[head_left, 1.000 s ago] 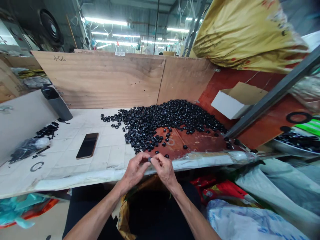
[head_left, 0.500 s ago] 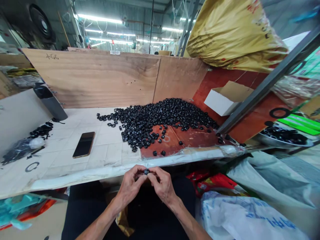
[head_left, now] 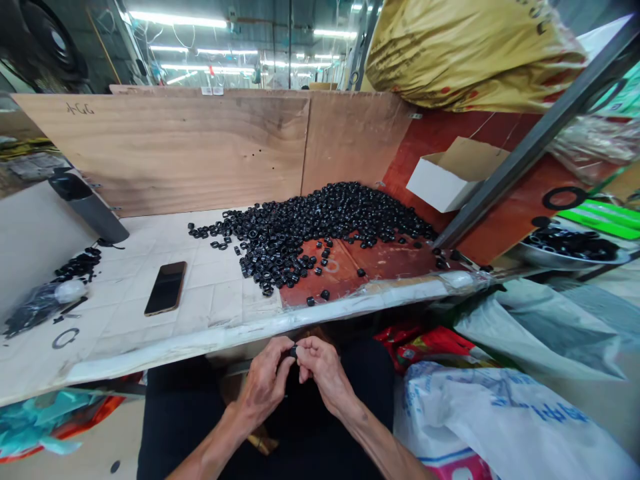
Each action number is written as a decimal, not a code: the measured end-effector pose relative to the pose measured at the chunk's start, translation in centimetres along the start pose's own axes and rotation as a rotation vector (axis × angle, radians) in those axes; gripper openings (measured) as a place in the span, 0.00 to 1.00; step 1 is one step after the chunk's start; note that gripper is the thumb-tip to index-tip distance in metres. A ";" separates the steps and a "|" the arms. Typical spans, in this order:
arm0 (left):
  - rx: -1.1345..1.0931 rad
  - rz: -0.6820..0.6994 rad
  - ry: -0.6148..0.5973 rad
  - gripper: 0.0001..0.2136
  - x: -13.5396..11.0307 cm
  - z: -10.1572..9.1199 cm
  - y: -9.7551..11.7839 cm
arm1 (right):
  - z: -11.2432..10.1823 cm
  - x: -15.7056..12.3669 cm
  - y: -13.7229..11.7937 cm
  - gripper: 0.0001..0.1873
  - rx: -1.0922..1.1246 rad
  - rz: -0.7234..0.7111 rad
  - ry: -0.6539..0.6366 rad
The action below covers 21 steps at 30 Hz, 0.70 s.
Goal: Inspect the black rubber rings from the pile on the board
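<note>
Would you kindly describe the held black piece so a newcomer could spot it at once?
Find the white front edge of the table. Just below it in view, the left hand and right hand are close together. The black piece is pinched between them, unlike the ones in the tabletop heap.

Dark handwriting (head_left: 80,109) stands at the upper left of the pale wooden board (head_left: 200,150) behind the tabletop (head_left: 210,303), a character followed by two letters, which seems to read "小GG", though the strokes are small and soft from here. Blue print runs across the white sack (head_left: 480,413) at the lower right, too skewed and blurred to read, and the dark characters on the yellow sack (head_left: 465,57) above are cut off by the top edge and equally illegible.
</note>
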<state>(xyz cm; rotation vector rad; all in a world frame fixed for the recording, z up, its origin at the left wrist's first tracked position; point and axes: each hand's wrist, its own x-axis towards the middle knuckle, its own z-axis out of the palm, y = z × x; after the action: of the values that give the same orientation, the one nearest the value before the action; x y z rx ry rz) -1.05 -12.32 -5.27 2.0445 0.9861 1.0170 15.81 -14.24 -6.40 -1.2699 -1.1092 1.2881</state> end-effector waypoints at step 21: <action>0.347 -0.232 0.265 0.07 12.1 -3.0 -4.9 | -3.3 11.9 -3.7 0.05 -0.778 -0.631 0.061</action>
<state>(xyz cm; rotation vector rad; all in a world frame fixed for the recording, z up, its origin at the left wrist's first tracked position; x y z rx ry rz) -0.17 0.89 -3.32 2.0305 1.5938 1.0664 19.54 -2.06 -4.13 -1.3048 -1.8692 0.3318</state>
